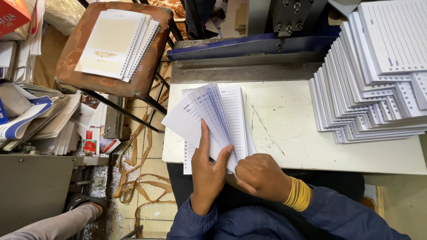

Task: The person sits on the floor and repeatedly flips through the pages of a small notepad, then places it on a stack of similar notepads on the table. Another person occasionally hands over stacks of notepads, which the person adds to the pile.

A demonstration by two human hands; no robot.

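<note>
A fanned bundle of white lined sheets [218,116] lies on the pale worktable [289,129], spread out toward the upper left. My left hand [208,171] presses flat on the fan's lower part, thumb and forefinger stretched over the sheets. My right hand [261,175] grips the bundle's lower right corner from below, fingers curled under the paper. Yellow bands sit on my right wrist.
Staggered stacks of lined pads [378,75] fill the table's right side. A metal machine [275,26] stands behind the table. To the left, spiral notebooks [118,42] rest on a worn stool. Paper strips litter the tiled floor [142,178]. Another person's sleeve [53,224] shows at bottom left.
</note>
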